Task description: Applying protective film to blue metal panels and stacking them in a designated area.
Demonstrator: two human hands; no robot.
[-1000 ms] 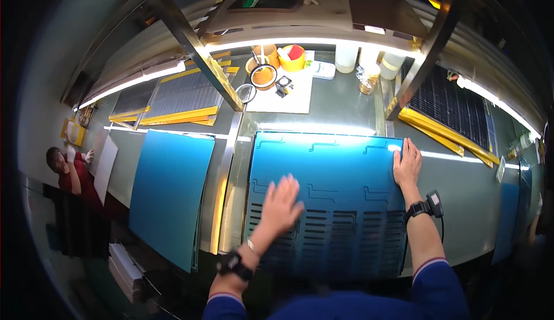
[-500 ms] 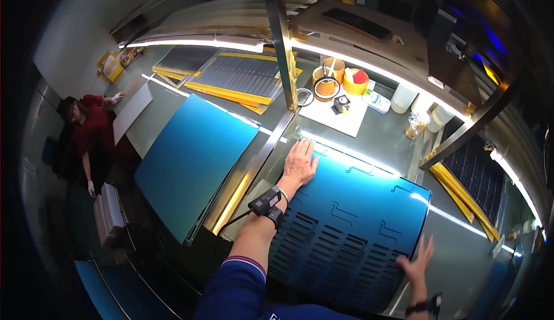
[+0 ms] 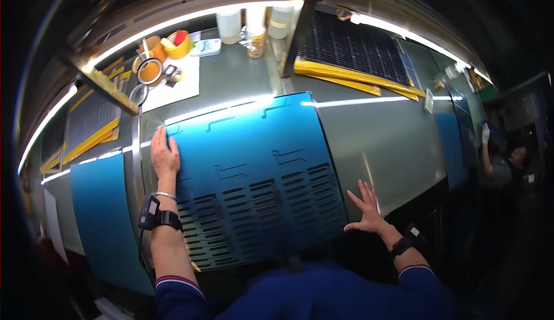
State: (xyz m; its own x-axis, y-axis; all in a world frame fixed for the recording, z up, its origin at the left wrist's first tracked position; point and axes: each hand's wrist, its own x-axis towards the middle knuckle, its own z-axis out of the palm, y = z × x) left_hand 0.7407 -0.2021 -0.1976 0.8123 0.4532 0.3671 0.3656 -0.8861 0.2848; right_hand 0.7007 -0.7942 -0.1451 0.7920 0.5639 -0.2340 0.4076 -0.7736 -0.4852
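Note:
A blue metal panel [image 3: 254, 147] lies flat on the bench before me, with rows of slots toward its near side and thin bent cut lines farther back. My left hand [image 3: 165, 154] rests on the panel's far left corner, palm down with the fingers stretched out. To the right of the panel, my right hand [image 3: 367, 209] hovers beside its near right edge, fingers spread and holding nothing. A dark device is strapped round each wrist.
Another blue sheet [image 3: 104, 216] lies at left. Rolls of tape [image 3: 151, 70] and a white sheet [image 3: 173, 89] stand behind the panel, beside cloudy bottles [image 3: 229, 27]. A yellow-edged dark panel [image 3: 352, 54] sits back right. Metal posts [image 3: 112, 91] flank the bench. Another person [image 3: 502, 161] is far right.
My view has swung to the right, so the panel and left hand appear farther left. The left hand stays on the panel's far left corner; the right remains spread beside the right edge.

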